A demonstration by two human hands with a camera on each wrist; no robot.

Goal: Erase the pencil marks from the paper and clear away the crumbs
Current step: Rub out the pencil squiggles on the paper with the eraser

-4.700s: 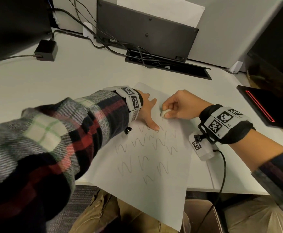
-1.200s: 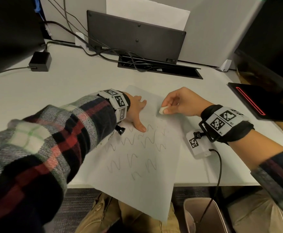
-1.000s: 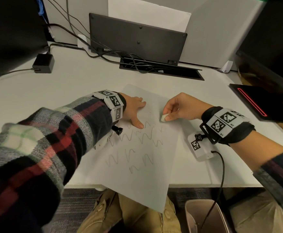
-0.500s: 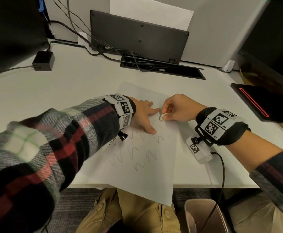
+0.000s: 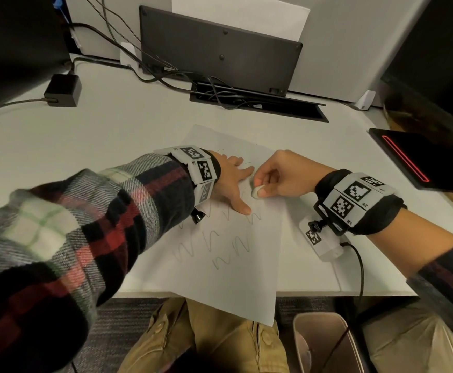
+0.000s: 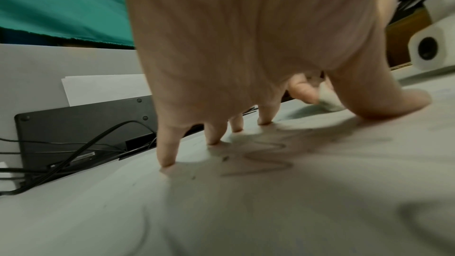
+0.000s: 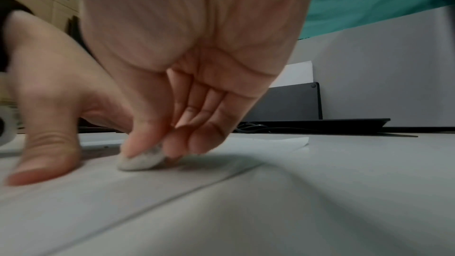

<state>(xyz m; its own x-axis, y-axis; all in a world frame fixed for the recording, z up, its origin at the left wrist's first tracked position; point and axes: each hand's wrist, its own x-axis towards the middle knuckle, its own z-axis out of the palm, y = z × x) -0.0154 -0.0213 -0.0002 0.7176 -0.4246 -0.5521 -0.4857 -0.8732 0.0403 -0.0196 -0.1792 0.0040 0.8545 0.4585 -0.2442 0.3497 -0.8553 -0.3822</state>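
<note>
While the left hand [image 5: 229, 181] lies spread on the white sheet of paper [image 5: 236, 267], its straight fingers [image 6: 167, 151] and thumb pressing down with only the tips touching, the right hand [image 5: 279, 173] pinches a small rounded white eraser [image 5: 256, 190] between thumb and forefinger and holds it against the sheet just beside the left thumb. Seen from the right wrist, the eraser [image 7: 140, 160] is grey-smudged and rests flat on the paper, the other fingers curled in behind it. Wavy grey pencil marks [image 5: 214, 243] run in rows across the middle of the sheet, below and to the left of both hands; the upper part near the fingers shows only faint strokes and a few dark eraser crumbs [image 6: 224, 158] scattered by the left fingertips. The paper lies slanted on the pale grey counter [image 5: 112, 130], its lower corner hanging past the front edge above tan trousers [image 5: 206, 343]. At the back of the counter a flat black panel [image 5: 220, 47] leans against the wall with black cables [image 5: 166, 74] trailing to a slot, and a small black power adapter [image 5: 63, 90] sits at the left. Both wrists wear bands with black-and-white square markers [image 5: 203, 165]
</note>
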